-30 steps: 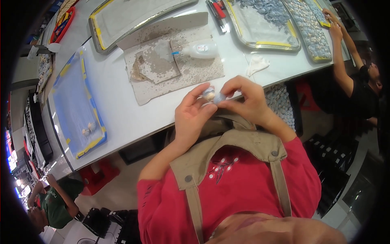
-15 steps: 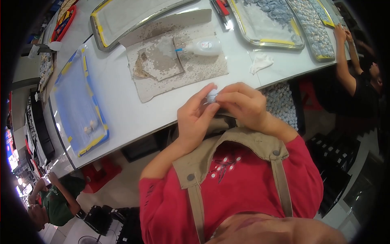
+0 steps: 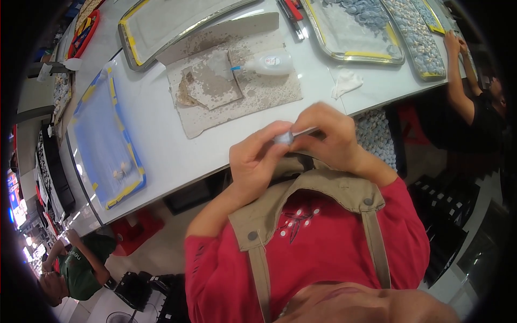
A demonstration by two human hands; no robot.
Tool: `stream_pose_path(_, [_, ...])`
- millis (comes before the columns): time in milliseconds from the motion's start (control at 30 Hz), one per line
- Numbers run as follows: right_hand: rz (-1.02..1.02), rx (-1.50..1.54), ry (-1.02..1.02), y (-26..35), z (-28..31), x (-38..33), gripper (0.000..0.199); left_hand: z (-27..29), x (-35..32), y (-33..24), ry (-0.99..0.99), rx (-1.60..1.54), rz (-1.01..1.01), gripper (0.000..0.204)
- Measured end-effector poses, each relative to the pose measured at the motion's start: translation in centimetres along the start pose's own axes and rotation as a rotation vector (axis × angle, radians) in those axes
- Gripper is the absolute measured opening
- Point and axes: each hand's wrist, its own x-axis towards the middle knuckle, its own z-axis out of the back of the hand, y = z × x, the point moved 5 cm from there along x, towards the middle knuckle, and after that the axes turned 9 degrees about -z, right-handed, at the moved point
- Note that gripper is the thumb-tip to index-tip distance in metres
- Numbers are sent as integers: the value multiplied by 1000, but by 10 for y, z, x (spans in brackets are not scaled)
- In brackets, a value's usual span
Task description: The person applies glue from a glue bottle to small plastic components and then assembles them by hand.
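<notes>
Just off the near edge of the table, my two hands meet in front of my chest. My left hand (image 3: 254, 156) is closed, with a small, rounded, pale blue piece (image 3: 284, 138) pinched between thumb and fingers. Against the right side of that piece, the fingertips of my right hand (image 3: 329, 133) are pinched together. Something thin and greyish shows between those fingers, too small to name. Beyond my hands lies a stained sheet of cardboard (image 3: 207, 119), bearing a clear squeeze bottle (image 3: 272, 64) on its side, its blue tip pointing left.
A blue sheet edged with yellow tape (image 3: 102, 134) lies at left. Metal-rimmed trays (image 3: 371, 58) stand along the back, one with blue-grey pieces. A white cloth (image 3: 347, 82) and a red-black cutter (image 3: 293, 16) lie right of the cardboard. Other people sit left (image 3: 81, 272) and right (image 3: 460, 102).
My right hand has rolled and drawn slightly lower, and its fingers now pinch at the side of the blue piece. My left hand has tilted and closed further round it.
</notes>
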Motion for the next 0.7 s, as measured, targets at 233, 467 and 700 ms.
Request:
stream_pose_path(233, [-301,583,379,-11,-14,5,42,0,-3,-9,75,-83,51,30])
stream_pose_path(467, [-256,620,382,-5,-18,5,39,6,-6,-12,94,80,-41,30])
stream_pose_path(700, [-183,569,378,-1,-20,6,35,10,-8,-16,125,100,-102,26])
